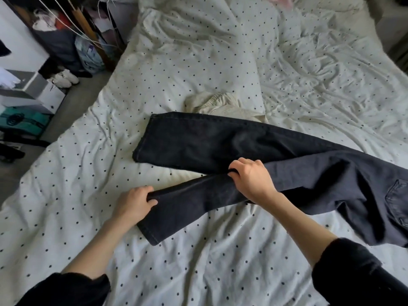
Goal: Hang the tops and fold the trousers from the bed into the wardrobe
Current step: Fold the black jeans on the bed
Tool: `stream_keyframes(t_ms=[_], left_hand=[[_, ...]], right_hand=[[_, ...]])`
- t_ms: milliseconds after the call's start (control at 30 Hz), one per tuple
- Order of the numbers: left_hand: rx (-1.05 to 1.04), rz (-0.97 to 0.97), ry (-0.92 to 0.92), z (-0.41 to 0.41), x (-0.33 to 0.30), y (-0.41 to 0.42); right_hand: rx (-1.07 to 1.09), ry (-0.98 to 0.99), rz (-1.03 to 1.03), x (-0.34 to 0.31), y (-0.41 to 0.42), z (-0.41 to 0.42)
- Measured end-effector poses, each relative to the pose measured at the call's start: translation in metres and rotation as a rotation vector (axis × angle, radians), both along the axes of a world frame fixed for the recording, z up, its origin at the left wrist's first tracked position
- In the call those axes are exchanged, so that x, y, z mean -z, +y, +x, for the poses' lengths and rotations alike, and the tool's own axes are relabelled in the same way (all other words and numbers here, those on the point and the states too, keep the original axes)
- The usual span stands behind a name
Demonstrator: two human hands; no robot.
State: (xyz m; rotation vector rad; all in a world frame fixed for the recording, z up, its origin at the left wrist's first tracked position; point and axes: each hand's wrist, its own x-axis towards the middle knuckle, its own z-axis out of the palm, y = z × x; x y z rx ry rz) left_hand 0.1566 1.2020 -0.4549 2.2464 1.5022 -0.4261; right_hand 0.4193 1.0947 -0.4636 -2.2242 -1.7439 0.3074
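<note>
A pair of black jeans [220,140] lies spread across the bed [198,62], waist and back pocket at the right, both legs pointing left. My left hand [134,202] grips the near leg close to its hem. My right hand [251,180] grips the same leg further up, fingers curled round its upper edge. The near leg is lifted slightly between my hands; the far leg lies flat. Behind the jeans a cream garment [220,104] with an elastic waistband lies crumpled on the cover.
The bed has a white cover with black dots, rumpled at the back right. Something pink [282,1] shows at the top edge. Left of the bed are grey floor, white shoes [66,78], white boxes [33,89] and a dark cluttered open shelf unit [72,29].
</note>
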Motion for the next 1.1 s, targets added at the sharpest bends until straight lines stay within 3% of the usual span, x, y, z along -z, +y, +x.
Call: stream_keyframes(t_ms=[133,433,533,667,767,867,1100], left_hand=[[-0.071,-0.131,-0.221,-0.016,-0.026,0.035],[-0.194,0.030,-0.644,0.028,-0.080,0.125],[-0.241,0.078,-0.663,0.063,-0.057,0.184],[-0.348,0.040,-0.614,0.097,0.003,0.226],[-0.356,0.021,-0.445,0.092,0.056,0.210],[-0.361,0.130,-0.309,0.071,0.093,0.184],[-0.336,0.228,-0.393,0.064,0.102,0.192]], right_hand=[[0.122,0.136,0.013,-0.019,0.014,0.005],[0.206,0.361,-0.020,-0.049,0.075,0.048],[0.250,0.223,-0.031,-0.030,0.116,0.071],[0.359,-0.142,0.005,0.009,0.153,0.074],[0.243,-0.187,0.166,0.035,0.149,0.037],[-0.017,-0.207,0.115,0.065,0.131,-0.005],[-0.048,-0.241,-0.137,0.116,0.149,-0.001]])
